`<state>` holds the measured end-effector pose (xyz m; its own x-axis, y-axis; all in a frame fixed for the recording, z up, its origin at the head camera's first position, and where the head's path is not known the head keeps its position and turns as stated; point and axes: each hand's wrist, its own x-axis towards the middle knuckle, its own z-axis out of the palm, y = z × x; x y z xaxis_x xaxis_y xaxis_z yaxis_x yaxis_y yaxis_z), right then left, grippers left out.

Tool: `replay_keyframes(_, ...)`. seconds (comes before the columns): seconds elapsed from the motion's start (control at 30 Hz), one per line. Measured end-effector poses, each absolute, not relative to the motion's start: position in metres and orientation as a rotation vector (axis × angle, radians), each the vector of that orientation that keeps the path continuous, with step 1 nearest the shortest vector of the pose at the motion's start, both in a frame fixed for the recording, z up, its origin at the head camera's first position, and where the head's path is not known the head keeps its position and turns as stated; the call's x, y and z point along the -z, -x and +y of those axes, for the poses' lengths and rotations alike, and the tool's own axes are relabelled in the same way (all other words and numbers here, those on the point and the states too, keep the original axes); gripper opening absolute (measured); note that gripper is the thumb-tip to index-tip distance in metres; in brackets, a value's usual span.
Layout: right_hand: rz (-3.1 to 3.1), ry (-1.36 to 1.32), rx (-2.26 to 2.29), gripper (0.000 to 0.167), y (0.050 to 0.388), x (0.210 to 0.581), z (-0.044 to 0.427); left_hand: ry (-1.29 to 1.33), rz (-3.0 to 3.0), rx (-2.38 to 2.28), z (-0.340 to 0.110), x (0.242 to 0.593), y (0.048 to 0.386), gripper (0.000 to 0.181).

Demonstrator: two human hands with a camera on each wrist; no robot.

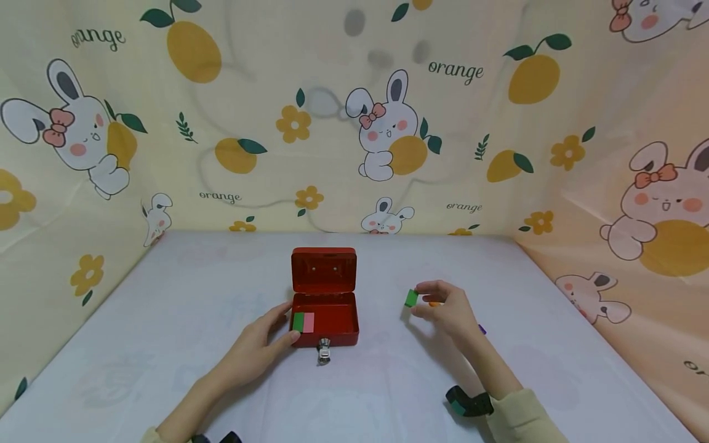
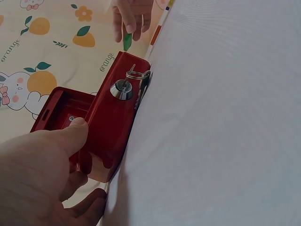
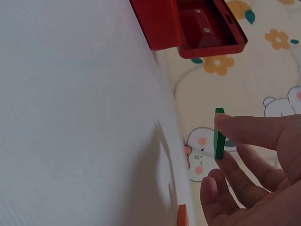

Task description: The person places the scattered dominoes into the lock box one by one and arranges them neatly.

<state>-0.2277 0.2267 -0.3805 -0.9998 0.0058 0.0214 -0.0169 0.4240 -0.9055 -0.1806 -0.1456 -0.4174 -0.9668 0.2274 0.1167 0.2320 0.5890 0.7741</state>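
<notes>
While the left hand (image 1: 256, 351) holds an open red metal box (image 1: 342, 339), the right hand (image 1: 448, 311) pinches a small green rectangular block (image 1: 411, 298) off its right side, long axis seemingly spanning thumb to fingertip.

The left forearm (image 1: 191, 399) is extended forward and angled inward. The left grip (image 1: 256, 351) is set with the thumb parted from the fingers. The right forearm (image 1: 495, 364) is likewise extended forward and angled inward. The right grip (image 1: 450, 309) is held in a pinch: the thumb is opposed to a fingertip, and the remaining fingers are bent.
</notes>
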Motion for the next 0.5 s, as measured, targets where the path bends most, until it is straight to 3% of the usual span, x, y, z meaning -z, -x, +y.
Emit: replay_keyframes(0.5, -2.621, -0.047, -1.723, 0.046, 0.223, 0.380, 0.215, 0.425, -2.796, 1.362, -0.147, 0.418, 0.181, 0.070)
